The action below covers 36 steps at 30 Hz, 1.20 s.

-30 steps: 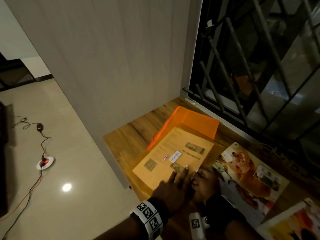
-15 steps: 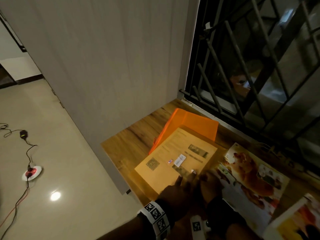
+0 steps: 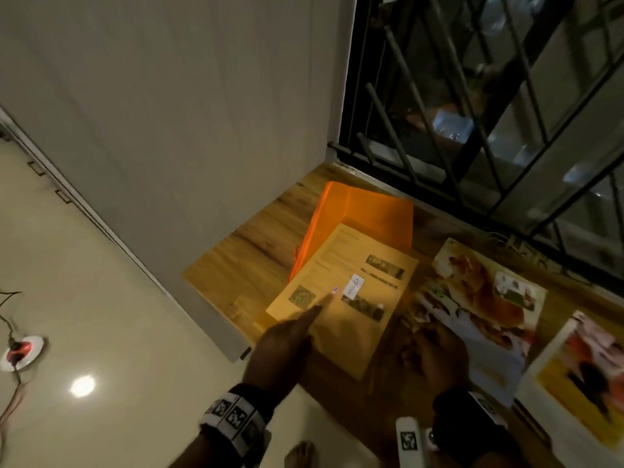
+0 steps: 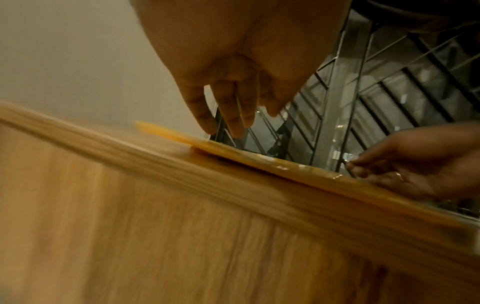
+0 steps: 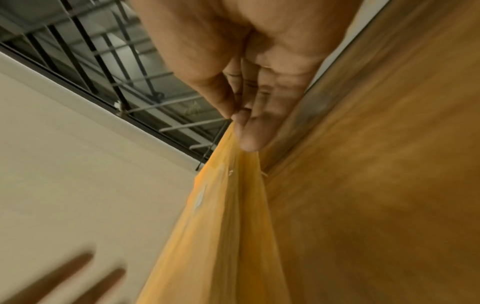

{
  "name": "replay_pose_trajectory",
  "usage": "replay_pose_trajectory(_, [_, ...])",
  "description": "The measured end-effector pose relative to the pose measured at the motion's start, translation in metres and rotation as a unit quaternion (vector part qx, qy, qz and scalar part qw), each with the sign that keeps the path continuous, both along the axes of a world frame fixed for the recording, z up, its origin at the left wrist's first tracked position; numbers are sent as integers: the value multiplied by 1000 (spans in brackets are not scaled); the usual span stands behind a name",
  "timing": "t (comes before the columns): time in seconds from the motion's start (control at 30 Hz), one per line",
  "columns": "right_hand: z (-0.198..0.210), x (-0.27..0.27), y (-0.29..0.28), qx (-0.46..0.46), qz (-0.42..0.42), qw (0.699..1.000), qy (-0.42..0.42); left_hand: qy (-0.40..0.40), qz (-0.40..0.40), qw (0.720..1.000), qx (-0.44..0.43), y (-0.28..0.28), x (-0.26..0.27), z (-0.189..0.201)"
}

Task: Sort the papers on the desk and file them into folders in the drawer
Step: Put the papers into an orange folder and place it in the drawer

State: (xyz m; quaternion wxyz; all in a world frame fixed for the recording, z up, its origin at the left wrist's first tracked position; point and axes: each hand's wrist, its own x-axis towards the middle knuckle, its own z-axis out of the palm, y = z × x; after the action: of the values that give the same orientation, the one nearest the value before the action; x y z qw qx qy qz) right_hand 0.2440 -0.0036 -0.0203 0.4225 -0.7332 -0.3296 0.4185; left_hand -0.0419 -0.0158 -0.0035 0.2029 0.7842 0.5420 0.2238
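An orange plastic folder [image 3: 371,214] lies open on the wooden desk [image 3: 243,261], its far flap standing up. A printed paper [image 3: 351,265] with a QR code and a small white label lies inside it. My left hand [image 3: 290,336] reaches over the folder's near left part with its fingers straight, and in the left wrist view this left hand [image 4: 228,115] hangs just above the folder [image 4: 259,158]. My right hand [image 3: 429,346] is at the near right corner. In the right wrist view the right hand [image 5: 241,123] pinches the folder's thin translucent edge [image 5: 228,226] between thumb and fingers.
Glossy colour prints [image 3: 483,298] lie to the right of the folder, and another print [image 3: 587,373] lies at the far right. A barred window [image 3: 472,96] runs along the desk's back. A wall panel [image 3: 169,130] stands on the left, with a floor socket and cable [image 3: 20,352] below.
My left hand has moved left off the folder's front edge and now stretches forward over the paper. My right hand has drawn back to the near right corner. The view has tilted.
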Motion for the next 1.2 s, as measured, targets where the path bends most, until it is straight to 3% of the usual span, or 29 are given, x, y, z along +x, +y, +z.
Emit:
replay_pose_trajectory(0.13, [7,-17,-33,26,2,999,35,-42,76,996,-9,-32,-29,-11])
replay_pose_trajectory(0.33, [20,-53,-104,33,47,994,93,-108,116,987,10,-91,-37,-46])
replay_pose_trajectory(0.4, [14,-64,-130,38,85,987,132,-153,161,974,-41,-106,-34,-66])
replay_pose_trajectory(0.47, [0,-73,-157,-2,140,982,125,-244,230,926,-177,-119,-30,-75])
replay_pose_trajectory(0.53, [-16,-85,-185,-35,160,980,111,-328,278,852,-298,-122,-26,-85])
replay_pose_trajectory(0.67, [-55,-109,-227,-93,200,968,122,-437,352,719,-410,-110,-16,-104])
replay_pose_trajectory(0.73, [-83,-114,-230,-149,84,953,249,-470,362,663,-457,-101,-10,-119])
replay_pose_trajectory(0.8, [-102,-116,-223,-169,-106,885,422,-506,361,620,-478,-89,-2,-125])
replay_pose_trajectory(0.87, [-122,-112,-210,-134,-247,815,507,-550,360,586,-474,-75,5,-131])
replay_pose_trajectory(0.9, [-131,-110,-202,-111,-277,796,527,-571,359,572,-467,-69,7,-135])
replay_pose_trajectory(1.07, [-142,-110,-170,-70,-280,770,569,-660,299,518,-454,-48,0,-145])
replay_pose_trajectory(1.2, [-142,-118,-176,-62,-292,769,565,-644,275,541,-466,-51,0,-136])
